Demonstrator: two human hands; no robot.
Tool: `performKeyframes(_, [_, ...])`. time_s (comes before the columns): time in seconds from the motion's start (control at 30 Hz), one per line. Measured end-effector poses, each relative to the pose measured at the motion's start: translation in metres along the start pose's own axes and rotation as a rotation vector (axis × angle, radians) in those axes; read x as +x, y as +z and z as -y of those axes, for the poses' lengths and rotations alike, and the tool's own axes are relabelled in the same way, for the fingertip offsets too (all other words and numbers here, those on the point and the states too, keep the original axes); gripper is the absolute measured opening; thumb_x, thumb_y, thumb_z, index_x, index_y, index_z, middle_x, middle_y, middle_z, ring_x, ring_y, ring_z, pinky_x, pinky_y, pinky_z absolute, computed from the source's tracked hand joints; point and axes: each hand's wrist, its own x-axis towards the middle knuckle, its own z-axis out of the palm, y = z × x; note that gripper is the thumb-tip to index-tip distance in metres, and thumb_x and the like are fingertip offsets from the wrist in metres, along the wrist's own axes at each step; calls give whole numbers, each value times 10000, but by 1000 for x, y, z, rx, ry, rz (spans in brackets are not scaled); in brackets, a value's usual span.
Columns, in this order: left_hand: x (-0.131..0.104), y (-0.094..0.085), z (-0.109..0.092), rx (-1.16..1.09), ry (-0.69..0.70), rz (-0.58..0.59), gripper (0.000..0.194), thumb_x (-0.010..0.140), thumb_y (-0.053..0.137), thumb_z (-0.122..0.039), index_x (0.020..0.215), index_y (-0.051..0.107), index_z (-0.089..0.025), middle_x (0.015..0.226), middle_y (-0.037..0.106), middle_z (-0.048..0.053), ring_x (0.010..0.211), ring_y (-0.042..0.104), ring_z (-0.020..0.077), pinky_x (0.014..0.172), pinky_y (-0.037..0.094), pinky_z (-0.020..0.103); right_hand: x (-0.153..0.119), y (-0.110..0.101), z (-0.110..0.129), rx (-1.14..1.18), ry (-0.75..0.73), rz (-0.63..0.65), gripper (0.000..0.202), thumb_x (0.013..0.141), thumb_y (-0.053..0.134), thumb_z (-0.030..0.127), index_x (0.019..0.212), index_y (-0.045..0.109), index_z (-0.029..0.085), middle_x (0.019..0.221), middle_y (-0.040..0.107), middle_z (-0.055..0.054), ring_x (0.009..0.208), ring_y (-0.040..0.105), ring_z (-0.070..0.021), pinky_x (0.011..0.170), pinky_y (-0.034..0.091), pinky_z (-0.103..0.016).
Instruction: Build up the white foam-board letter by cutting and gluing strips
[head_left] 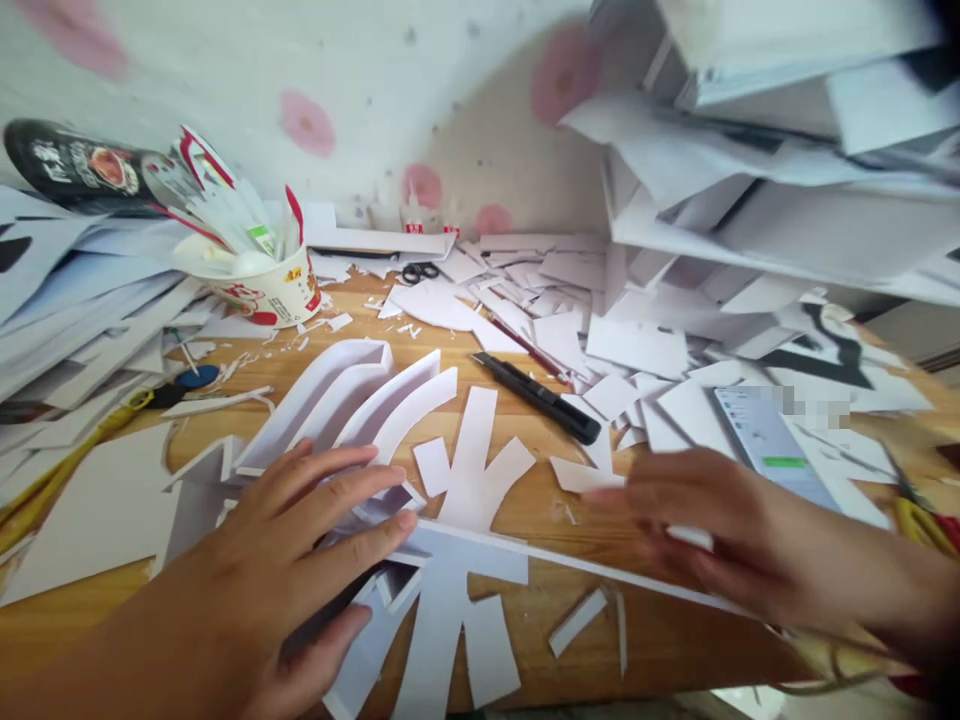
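My left hand point(300, 545) lies flat, fingers spread, on a white cut-out paper structure point(352, 400) with raised curved walls on the wooden table point(660, 640). A flat white character-shaped cut-out point(469, 520) lies just right of its fingertips. My right hand point(705, 520) is blurred and hovers low over the table, fingers stretched toward a small white paper scrap point(581, 475); it seems to hold nothing. A long thin white strip point(600, 575) runs under both hands. A black utility knife point(536, 397) lies beyond the cut-out.
A paper cup point(274, 290) full of tools stands back left. Black scissors point(420, 271) lie near the wall. A phone point(765, 440) rests right among paper offcuts. Stacks of white sheets point(750, 150) tower right. A yellow tool point(60, 470) lies left.
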Motion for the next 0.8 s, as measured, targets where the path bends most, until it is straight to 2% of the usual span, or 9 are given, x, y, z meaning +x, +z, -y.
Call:
performKeyframes(0.1, [-1,1,2,67,47,2,512,795,578,-168,1275,584,-344,1365,554,-3,1307,429,280,1127,332,454,32,-9,-24,-325,23,48,478,920,437,83,1346,558,263,952,683,-89,796,645,-191,630,484,-280])
performKeyframes(0.17, [-1,-1,3,105,86,28,518,790,595,-184,1284,587,-340,1364,554,11,1297,438,282,1102,372,434,55,-7,-40,-564,38,185,553,865,466,32,1338,570,298,1083,676,-112,895,644,-232,615,466,-281])
performKeyframes(0.23, [0,-3,2,112,82,33,519,790,596,-182,1285,593,-338,1353,560,25,1289,446,286,1086,395,432,75,-4,-52,-668,66,322,599,831,505,34,1348,558,331,1192,647,-131,948,642,-259,594,453,-275])
performKeyframes(0.33, [2,-6,-1,68,46,21,472,811,576,-171,1263,616,-301,1340,565,61,1290,441,299,1077,404,465,95,-2,-60,-600,147,405,662,793,536,56,1389,514,344,1202,642,-129,939,657,-258,630,472,-288])
performKeyframes(0.43, [5,-6,-4,29,50,37,410,826,575,-191,1223,643,-268,1333,562,89,1281,437,317,1058,413,511,102,-5,-59,-402,264,369,616,731,544,47,1290,620,295,1136,673,-98,936,658,-242,752,502,-320])
performKeyframes(0.53, [6,-7,-4,28,60,67,397,828,577,-198,1213,651,-260,1317,566,100,1261,449,323,1041,416,536,99,-12,-51,-124,339,255,505,706,532,49,1139,706,243,1044,693,-76,873,650,-212,770,506,-313])
performKeyframes(0.6, [6,-7,-3,31,67,77,391,831,573,-198,1211,651,-250,1321,560,104,1258,449,320,1045,410,537,93,-18,-43,178,354,130,435,731,524,86,1111,694,216,989,692,-64,817,647,-191,727,512,-307])
performKeyframes(0.7, [6,-6,-3,28,76,74,383,837,565,-203,1208,650,-245,1325,555,103,1264,439,316,1049,406,535,84,-22,-29,653,270,-136,398,741,617,152,1131,621,231,870,669,-13,759,644,-162,676,514,-292])
performKeyframes(0.8, [6,-7,-3,21,70,72,380,841,560,-204,1208,648,-248,1321,556,99,1270,430,312,1053,402,532,84,-20,-18,854,163,-473,519,658,766,130,1116,573,279,777,608,47,691,619,-135,624,503,-267])
